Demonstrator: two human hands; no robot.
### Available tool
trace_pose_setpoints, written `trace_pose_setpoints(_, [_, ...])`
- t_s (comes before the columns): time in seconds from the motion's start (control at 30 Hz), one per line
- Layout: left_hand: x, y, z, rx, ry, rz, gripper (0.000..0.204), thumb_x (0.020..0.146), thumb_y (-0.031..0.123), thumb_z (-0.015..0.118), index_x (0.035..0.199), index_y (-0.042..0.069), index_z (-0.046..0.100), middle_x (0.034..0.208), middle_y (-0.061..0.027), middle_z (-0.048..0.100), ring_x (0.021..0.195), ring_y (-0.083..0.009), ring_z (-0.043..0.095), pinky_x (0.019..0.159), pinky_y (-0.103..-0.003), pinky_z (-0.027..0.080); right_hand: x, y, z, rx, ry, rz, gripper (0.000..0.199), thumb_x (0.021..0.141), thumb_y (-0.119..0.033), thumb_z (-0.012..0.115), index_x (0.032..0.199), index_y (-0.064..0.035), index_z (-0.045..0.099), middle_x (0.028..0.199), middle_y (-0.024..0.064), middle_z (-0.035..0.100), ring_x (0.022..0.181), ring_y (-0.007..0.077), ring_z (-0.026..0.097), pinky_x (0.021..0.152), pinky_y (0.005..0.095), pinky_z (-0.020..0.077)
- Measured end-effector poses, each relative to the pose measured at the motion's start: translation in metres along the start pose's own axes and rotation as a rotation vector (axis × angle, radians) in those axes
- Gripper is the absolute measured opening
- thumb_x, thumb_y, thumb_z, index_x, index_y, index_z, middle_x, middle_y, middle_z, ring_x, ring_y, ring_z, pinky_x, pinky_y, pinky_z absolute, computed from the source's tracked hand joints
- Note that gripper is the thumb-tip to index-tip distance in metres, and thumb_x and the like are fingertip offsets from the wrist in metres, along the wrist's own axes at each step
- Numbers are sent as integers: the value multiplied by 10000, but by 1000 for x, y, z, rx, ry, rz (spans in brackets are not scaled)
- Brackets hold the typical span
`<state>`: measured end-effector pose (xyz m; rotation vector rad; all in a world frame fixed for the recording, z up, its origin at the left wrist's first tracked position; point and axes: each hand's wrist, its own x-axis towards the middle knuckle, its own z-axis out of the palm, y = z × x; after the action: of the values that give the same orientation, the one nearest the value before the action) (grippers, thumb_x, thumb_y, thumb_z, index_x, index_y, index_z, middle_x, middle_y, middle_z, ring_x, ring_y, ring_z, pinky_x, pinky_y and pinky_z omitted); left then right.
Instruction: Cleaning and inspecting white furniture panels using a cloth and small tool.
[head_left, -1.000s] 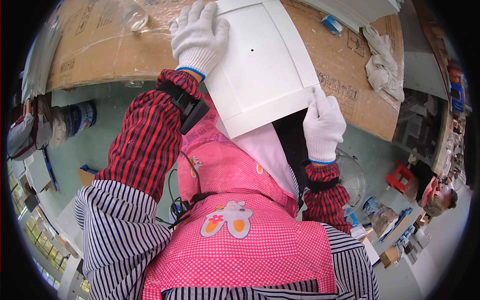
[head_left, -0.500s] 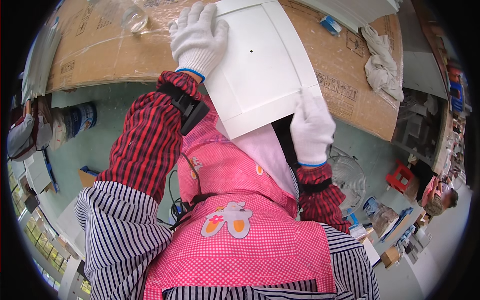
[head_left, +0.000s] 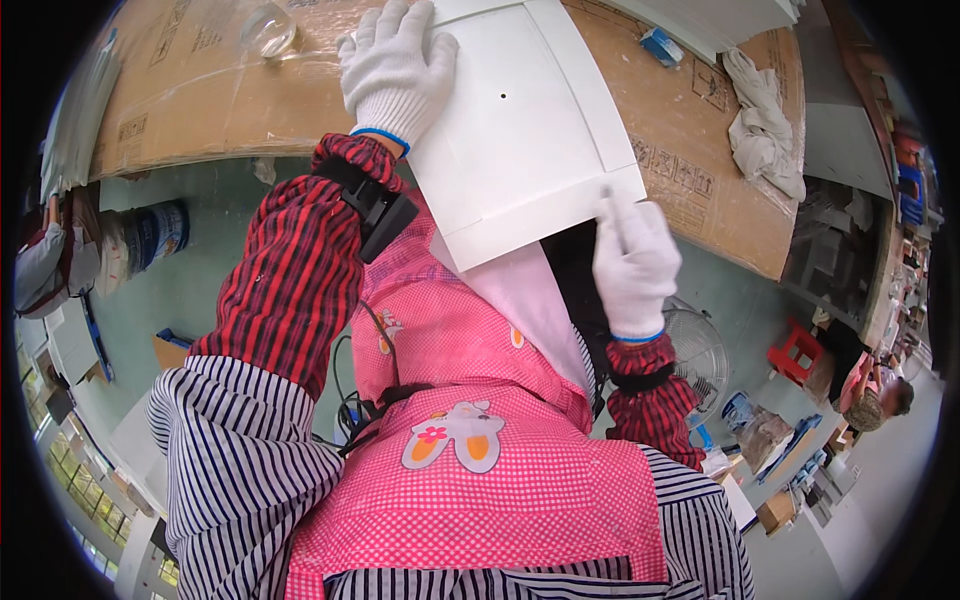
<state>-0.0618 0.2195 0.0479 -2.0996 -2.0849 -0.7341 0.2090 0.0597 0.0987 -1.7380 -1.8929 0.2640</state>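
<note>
A white framed panel (head_left: 530, 130) with a small dark hole lies at a slant on the cardboard-covered table, its near corner jutting past the edge over my lap. My left hand (head_left: 395, 75), in a white knit glove, rests on the panel's left edge with fingers stretched out. At the panel's near right corner is my right hand (head_left: 635, 262), also gloved. Its fingers are curled together, the index finger reaching toward the frame strip. A small greyish tip shows at that fingertip; I cannot make out what it belongs to.
Cardboard (head_left: 230, 110) covers the table. On it are a clear round container (head_left: 268, 32), a small blue box (head_left: 661, 47) and a crumpled pale cloth (head_left: 757, 120). A floor fan (head_left: 700, 360) and a red stool (head_left: 798, 352) stand at right. Another person (head_left: 45, 255) is at far left.
My right hand has shifted slightly right and toward me along the panel's near corner. My left hand stays on the left edge.
</note>
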Motion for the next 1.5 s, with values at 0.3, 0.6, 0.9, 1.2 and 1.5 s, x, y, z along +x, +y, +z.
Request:
trace_pose_setpoints(0.3, [-1,8,-16,-124,95,33,425,896,277,644,1251,44,659,1345,-227,623,1283,-430,538,1110,-522,389,36,64,-8,-184,98,90,246,942,-133,716,1181,-83,748,858,132,641,773,306,662,703,384,537])
trace_pose_setpoints(0.6, [-2,11,-6,-143,159,49,428,908,295,635,1256,48,662,1361,-214,614,1282,-422,534,1106,-541,381,-37,-83,33,89,-240,-396,416,779,-23,701,1187,-101,737,788,65,602,643,244,627,556,366,520])
trace_pose_setpoints(0.9, [-3,4,-12,-117,111,-7,438,915,315,618,1258,45,656,1389,-210,596,1307,-413,514,1118,-545,363,-6,-45,26,14,-164,-202,431,800,-2,704,1220,-96,728,789,94,622,635,274,633,556,375,518])
trace_pose_setpoints(1.2, [0,5,-14,-159,144,31,426,893,306,628,1232,50,656,1300,-187,611,1252,-403,526,1075,-541,377,-26,-88,26,135,-344,-227,372,820,-21,739,1185,-89,761,805,116,640,692,296,672,624,374,551])
trace_pose_setpoints(1.5, [-2,3,-7,-120,174,18,450,893,327,640,1243,46,673,1357,-191,615,1303,-402,517,1115,-559,354,-23,-97,31,-52,-326,-164,319,885,-63,734,1204,-71,747,885,128,682,735,300,704,645,372,568])
